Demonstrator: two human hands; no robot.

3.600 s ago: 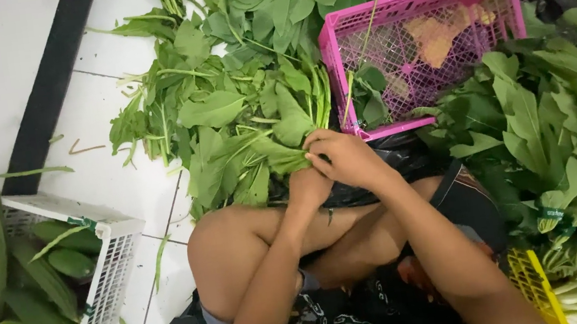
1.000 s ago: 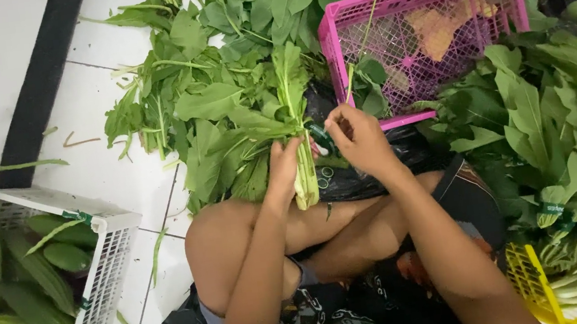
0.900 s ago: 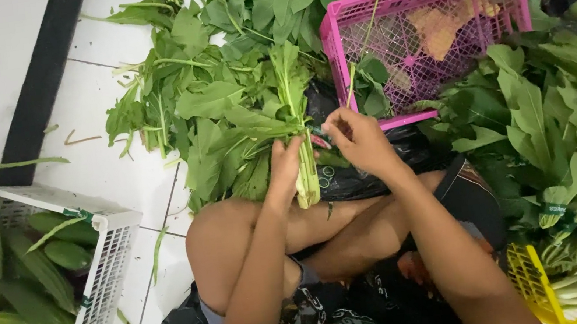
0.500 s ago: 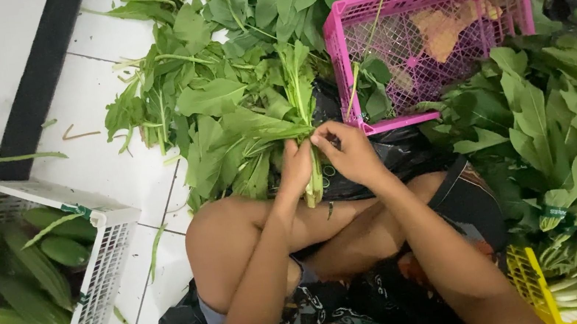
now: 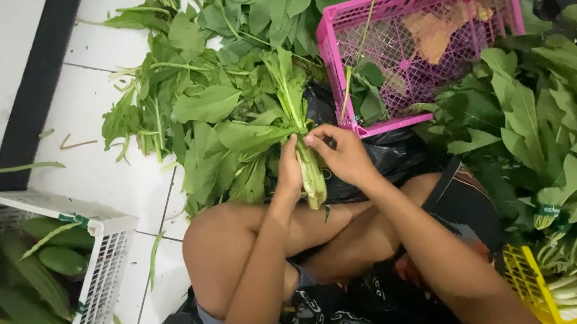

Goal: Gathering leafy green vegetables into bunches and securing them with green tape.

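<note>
Seated on the tiled floor (image 5: 120, 184), the person now has both hands closed around one bunch of leafy greens (image 5: 307, 159), stems pointing down toward six o'clock over the knees. A second ago the right hand (image 5: 343, 155) worked apart at the top; it has come in beside the left hand (image 5: 290, 173), so the stems look gathered and pinched tight. Loose greens (image 5: 207, 106) lie at eleven o'clock, a pink crate (image 5: 428, 39) at one o'clock, tied bundles (image 5: 561, 148) at three, a white basket (image 5: 105, 260) of long gourds at eight.
</note>
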